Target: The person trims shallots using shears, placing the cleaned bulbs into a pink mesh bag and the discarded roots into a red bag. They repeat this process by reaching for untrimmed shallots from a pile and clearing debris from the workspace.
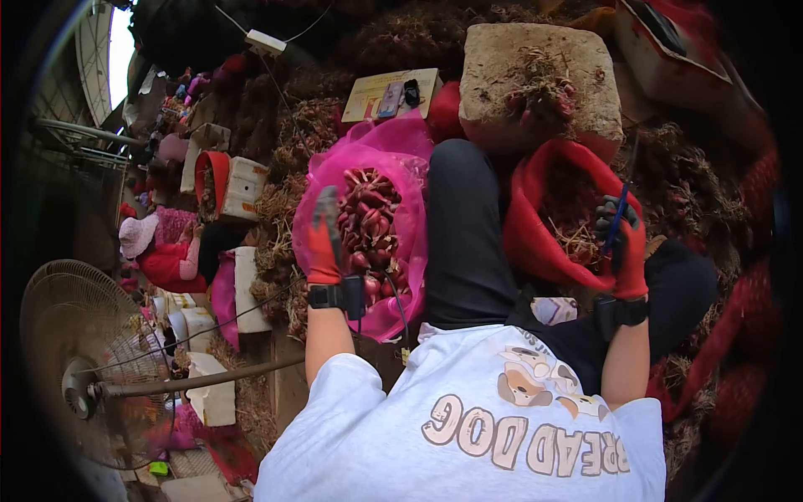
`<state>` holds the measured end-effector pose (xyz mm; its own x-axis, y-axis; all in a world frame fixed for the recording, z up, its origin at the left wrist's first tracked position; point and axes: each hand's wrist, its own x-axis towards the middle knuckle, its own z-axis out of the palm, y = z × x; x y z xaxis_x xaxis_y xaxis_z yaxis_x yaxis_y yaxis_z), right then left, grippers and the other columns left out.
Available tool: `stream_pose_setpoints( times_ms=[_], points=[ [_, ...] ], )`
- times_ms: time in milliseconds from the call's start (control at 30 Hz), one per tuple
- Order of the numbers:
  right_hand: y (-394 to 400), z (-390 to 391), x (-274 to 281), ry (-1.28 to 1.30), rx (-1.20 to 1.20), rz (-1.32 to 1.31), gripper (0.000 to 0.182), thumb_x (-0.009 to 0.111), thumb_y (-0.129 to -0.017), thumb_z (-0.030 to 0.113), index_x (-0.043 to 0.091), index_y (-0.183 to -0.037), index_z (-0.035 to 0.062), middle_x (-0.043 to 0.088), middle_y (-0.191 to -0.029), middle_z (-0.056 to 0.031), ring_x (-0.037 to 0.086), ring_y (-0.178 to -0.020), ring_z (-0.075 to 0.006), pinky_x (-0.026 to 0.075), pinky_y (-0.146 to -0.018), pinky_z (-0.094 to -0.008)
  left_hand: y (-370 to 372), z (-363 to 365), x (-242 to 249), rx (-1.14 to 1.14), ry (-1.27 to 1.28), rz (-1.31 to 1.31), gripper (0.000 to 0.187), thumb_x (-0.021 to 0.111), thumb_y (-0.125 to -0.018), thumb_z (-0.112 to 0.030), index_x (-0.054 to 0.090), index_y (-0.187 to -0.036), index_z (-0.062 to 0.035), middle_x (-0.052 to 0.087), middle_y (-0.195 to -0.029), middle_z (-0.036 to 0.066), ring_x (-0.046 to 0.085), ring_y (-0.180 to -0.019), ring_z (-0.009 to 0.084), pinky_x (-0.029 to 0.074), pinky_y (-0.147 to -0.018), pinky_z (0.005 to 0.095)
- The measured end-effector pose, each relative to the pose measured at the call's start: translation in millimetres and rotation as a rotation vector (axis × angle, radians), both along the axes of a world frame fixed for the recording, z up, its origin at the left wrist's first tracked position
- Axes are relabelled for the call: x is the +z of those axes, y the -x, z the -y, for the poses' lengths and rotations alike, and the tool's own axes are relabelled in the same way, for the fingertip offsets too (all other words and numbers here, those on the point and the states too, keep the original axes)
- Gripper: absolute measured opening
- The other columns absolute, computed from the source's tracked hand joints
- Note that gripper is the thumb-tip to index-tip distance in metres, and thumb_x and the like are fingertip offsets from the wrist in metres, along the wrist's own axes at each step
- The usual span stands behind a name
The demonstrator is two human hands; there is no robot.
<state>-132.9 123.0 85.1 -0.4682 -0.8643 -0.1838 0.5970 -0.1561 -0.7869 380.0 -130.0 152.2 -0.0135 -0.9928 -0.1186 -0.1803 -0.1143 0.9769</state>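
Note:
My left hand (324, 234), in a red and grey work glove, is over the left side of a pink mesh bag (322, 176). Its fingers are stretched out and nothing shows in them. Many trimmed red shallots (368, 213) fill the bag's mouth. On the other side, my right hand (626, 243), gloved the same way, is closed round a slim blue-handled tool (617, 219) with a thin dark tip pointing away from me. That hand is at the right rim of a red sack (523, 222), which holds shallots with dry stalks (577, 238).
Beyond my knees a foam block (493, 88) carries a bunch of shallots (544, 96). A board (368, 96) holds a phone (390, 99). At left stand a large fan (79, 385) and a seated person in a hat (171, 259). Piled stalky shallots (694, 184) lie at right.

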Motion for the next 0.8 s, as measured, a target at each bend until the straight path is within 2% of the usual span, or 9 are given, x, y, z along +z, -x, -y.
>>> stream_pose_setpoints(
  times_ms=[67,100,200,400,500,567,633,733,800],
  points=[
    [-1.2,-1.7,1.8,-0.015,0.001,0.006,0.039,0.058,-0.086,0.009,0.046,-0.122,-0.003,0.054,-0.094,-0.0046,0.055,-0.072,-0.0073,0.047,-0.061,-0.0193,-56.8,11.9,-15.7,0.187,0.214,0.303,0.056,0.051,-0.092,-0.035,0.039,-0.133,0.0011,0.049,-0.127,0.015,0.048,-0.116,0.0218,0.038,-0.099,0.0338],
    [2.4,-3.5,-2.2,-0.015,0.016,0.006,0.037,0.057,-0.087,0.009,0.048,-0.12,-0.0022,0.056,-0.096,-0.0042,0.056,-0.072,-0.007,0.047,-0.06,-0.019,-77.6,10.0,-20.2,0.262,0.413,0.64,0.062,0.056,-0.088,-0.038,0.04,-0.132,0.0027,0.047,-0.132,0.019,0.046,-0.122,0.0279,0.035,-0.103,0.0348],
    [4.1,-3.4,-3.4,0.002,0.059,0.029,0.035,0.056,-0.087,0.009,0.049,-0.119,-0.0012,0.058,-0.098,-0.0044,0.056,-0.071,-0.0064,0.046,-0.058,-0.0183,-56.7,-27.4,3.5,0.499,-0.013,1.494,0.074,0.063,-0.078,-0.051,0.049,-0.124,0.0041,0.05,-0.128,0.022,0.045,-0.123,0.0338,0.035,-0.102,0.0379],
    [3.8,-4.8,-8.7,-0.012,0.065,0.005,0.034,0.056,-0.088,0.011,0.049,-0.12,-0.0001,0.058,-0.098,-0.0051,0.056,-0.073,-0.0065,0.046,-0.059,-0.0177,-99.0,-30.1,-29.9,-0.03,-0.398,1.389,0.076,0.062,-0.075,-0.055,0.051,-0.122,0.0046,0.055,-0.118,0.027,0.049,-0.116,0.0399,0.042,-0.092,0.0445],
    [3.3,-4.4,-7.8,-0.027,0.05,-0.018,0.034,0.056,-0.089,0.011,0.048,-0.12,-0.0003,0.058,-0.099,-0.0058,0.057,-0.074,-0.007,0.047,-0.06,-0.0179,-109.3,-35.0,3.6,-0.005,-0.143,1.289,0.058,0.059,-0.083,-0.043,0.055,-0.118,0.0033,0.06,-0.105,0.027,0.057,-0.099,0.041,0.047,-0.08,0.0445],
    [3.8,-4.4,-4.3,-0.026,0.058,-0.009,0.033,0.056,-0.089,0.011,0.048,-0.119,-0.0004,0.057,-0.099,-0.0062,0.057,-0.075,-0.0074,0.047,-0.061,-0.0181,-96.0,-58.3,77.1,-0.504,0.617,1.617,0.034,0.057,-0.088,-0.027,0.061,-0.107,0.0006,0.064,-0.092,0.018,0.06,-0.079,0.0303,0.047,-0.069,0.0367],
    [2.4,-1.9,-5.4,-0.022,0.061,0.016,0.034,0.056,-0.088,0.011,0.048,-0.119,-0.0007,0.057,-0.099,-0.0063,0.057,-0.075,-0.0078,0.047,-0.062,-0.0184,-32.5,-80.6,144.0,-0.043,-0.098,0.322,0.024,0.059,-0.088,-0.017,0.058,-0.107,-0.002,0.062,-0.085,0.007,0.056,-0.071,0.014,0.044,-0.063,0.0266],
    [-1.5,-0.2,1.9,-0.029,0.052,-0.033,0.035,0.056,-0.088,0.011,0.049,-0.119,-0.001,0.058,-0.099,-0.0059,0.057,-0.075,-0.0079,0.048,-0.064,-0.0187,-23.1,-100.5,141.6,-0.079,0.048,0.625,0.027,0.063,-0.086,-0.022,0.058,-0.104,-0.003,0.057,-0.082,-0.001,0.052,-0.071,0.0057,0.041,-0.061,0.0221],
    [-3.0,-3.6,4.6,-0.082,0.018,-0.117,0.035,0.055,-0.086,0.011,0.051,-0.118,-0.0014,0.06,-0.096,-0.0044,0.058,-0.074,-0.0073,0.048,-0.065,-0.0191,-16.4,-101.5,144.3,-0.089,-0.088,0.616,0.027,0.063,-0.086,-0.023,0.058,-0.106,-0.0052,0.058,-0.083,-0.002,0.051,-0.07,0.0048,0.04,-0.06,0.0204]
  ],
)
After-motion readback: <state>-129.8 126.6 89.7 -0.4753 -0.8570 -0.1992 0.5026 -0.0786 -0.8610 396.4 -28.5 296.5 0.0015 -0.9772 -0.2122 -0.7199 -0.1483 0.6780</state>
